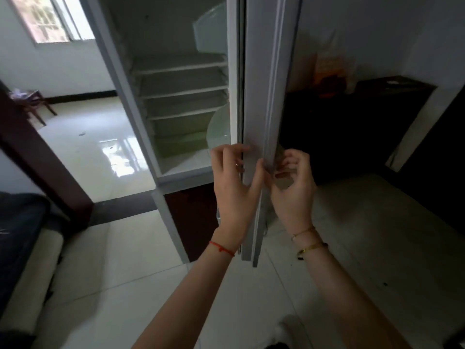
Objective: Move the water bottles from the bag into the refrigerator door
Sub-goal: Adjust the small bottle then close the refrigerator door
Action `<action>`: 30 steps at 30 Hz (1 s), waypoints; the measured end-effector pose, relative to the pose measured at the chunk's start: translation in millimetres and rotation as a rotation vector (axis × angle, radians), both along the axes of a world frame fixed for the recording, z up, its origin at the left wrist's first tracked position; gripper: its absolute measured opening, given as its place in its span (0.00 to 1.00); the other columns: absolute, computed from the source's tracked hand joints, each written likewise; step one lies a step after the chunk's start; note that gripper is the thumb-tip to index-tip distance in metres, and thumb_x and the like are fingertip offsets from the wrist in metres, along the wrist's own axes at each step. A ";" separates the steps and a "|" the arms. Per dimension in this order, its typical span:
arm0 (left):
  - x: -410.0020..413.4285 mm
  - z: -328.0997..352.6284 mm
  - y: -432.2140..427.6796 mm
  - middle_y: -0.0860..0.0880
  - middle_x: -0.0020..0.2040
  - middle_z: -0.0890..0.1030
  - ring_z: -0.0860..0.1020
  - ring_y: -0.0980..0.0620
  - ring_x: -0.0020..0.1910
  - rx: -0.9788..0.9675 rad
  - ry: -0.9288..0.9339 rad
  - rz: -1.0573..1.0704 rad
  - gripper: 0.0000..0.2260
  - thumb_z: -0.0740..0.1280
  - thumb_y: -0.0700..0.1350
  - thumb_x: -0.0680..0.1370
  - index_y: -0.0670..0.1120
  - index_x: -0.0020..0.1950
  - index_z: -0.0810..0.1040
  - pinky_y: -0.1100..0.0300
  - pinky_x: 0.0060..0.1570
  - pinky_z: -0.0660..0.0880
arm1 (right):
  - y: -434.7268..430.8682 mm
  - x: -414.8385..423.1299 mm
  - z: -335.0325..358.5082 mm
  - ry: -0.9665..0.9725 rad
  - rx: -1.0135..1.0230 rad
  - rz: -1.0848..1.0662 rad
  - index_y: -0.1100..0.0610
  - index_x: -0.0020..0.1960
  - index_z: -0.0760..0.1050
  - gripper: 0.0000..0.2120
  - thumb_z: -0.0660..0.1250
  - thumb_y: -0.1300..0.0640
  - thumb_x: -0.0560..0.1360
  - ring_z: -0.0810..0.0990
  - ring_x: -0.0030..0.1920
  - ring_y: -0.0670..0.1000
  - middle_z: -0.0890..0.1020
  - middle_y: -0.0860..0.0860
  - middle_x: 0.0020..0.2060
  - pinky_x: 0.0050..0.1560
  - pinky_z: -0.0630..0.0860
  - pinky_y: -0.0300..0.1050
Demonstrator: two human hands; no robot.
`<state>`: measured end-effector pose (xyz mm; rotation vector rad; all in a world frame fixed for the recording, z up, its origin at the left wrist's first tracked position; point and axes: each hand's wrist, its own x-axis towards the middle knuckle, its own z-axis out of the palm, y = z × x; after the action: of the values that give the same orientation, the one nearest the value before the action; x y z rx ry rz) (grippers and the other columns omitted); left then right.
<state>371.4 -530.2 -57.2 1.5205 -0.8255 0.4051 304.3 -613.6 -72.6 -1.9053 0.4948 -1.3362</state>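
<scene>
Glossy pale floor tiles [130, 250] cover the room and mirror the light of a barred window [47, 18] at far left. Centre: the refrigerator [176, 96] stands open, a tall white cabinet with straight metal-look edges; inside, four flat shelves [183, 89] with white front trims step downward, and a translucent greenish drawer [181, 144] sits at the bottom. The refrigerator door [264, 96] is seen edge-on, a long narrow white slab with a ribbed rubber-like seal running its length. The left hand [234, 187] rests on the left face of the door edge, fingers curled over it, with a thin red cord bracelet [221, 248] on the wrist. The right hand [292, 187] is on the right side of the same edge, fingers bent inward and apparently closed loosely around something small; what it holds cannot be told. Two slim gold-coloured bangles [309, 240] circle the right wrist. Far right: a thin, crinkled plastic bag [332, 64], whitish with orange inside, stands on a dark wooden desk [392, 89] against the wall; the water bottles cannot be made out, neither in the bag nor on the door. Far left: a dark wooden chair [32, 102]. Near left: a dark cushion on pale upholstery [32, 260].
</scene>
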 end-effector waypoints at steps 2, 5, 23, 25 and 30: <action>15.1 0.1 15.0 0.48 0.55 0.72 0.75 0.54 0.50 0.035 -0.033 -0.002 0.11 0.71 0.42 0.76 0.42 0.57 0.76 0.57 0.48 0.78 | 14.0 17.7 1.7 0.013 -0.035 0.047 0.56 0.63 0.69 0.25 0.74 0.51 0.70 0.78 0.51 0.45 0.76 0.45 0.53 0.50 0.75 0.30; 36.0 0.5 36.0 0.49 0.55 0.74 0.76 0.56 0.53 0.081 -0.054 0.014 0.12 0.71 0.43 0.77 0.44 0.59 0.76 0.60 0.52 0.78 | 28.0 47.2 0.8 0.000 -0.065 0.112 0.57 0.66 0.67 0.28 0.74 0.53 0.71 0.79 0.57 0.49 0.75 0.52 0.59 0.56 0.77 0.34; 172.9 0.7 90.8 0.49 0.52 0.82 0.81 0.55 0.50 0.033 0.092 0.311 0.13 0.74 0.41 0.75 0.44 0.57 0.78 0.62 0.52 0.80 | 60.2 186.7 -0.3 0.091 -0.393 0.268 0.61 0.73 0.66 0.27 0.68 0.55 0.76 0.65 0.73 0.55 0.68 0.58 0.71 0.73 0.65 0.50; 191.3 0.6 94.8 0.49 0.51 0.83 0.82 0.54 0.49 0.014 0.107 0.330 0.12 0.73 0.40 0.75 0.44 0.57 0.78 0.60 0.51 0.81 | 59.0 207.7 0.4 0.093 -0.437 0.270 0.60 0.73 0.65 0.26 0.66 0.54 0.78 0.63 0.74 0.55 0.66 0.58 0.73 0.73 0.64 0.52; 239.7 2.8 101.4 0.50 0.49 0.85 0.84 0.54 0.46 -0.038 0.186 0.379 0.12 0.73 0.37 0.74 0.44 0.56 0.80 0.60 0.48 0.81 | 54.8 263.1 4.5 0.122 -0.482 0.276 0.57 0.75 0.62 0.27 0.63 0.52 0.79 0.56 0.77 0.58 0.61 0.56 0.76 0.76 0.57 0.54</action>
<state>611.1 -428.8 -54.4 1.6527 -0.3799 0.5431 567.5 -558.9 -68.1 -2.3529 -0.0475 -1.2344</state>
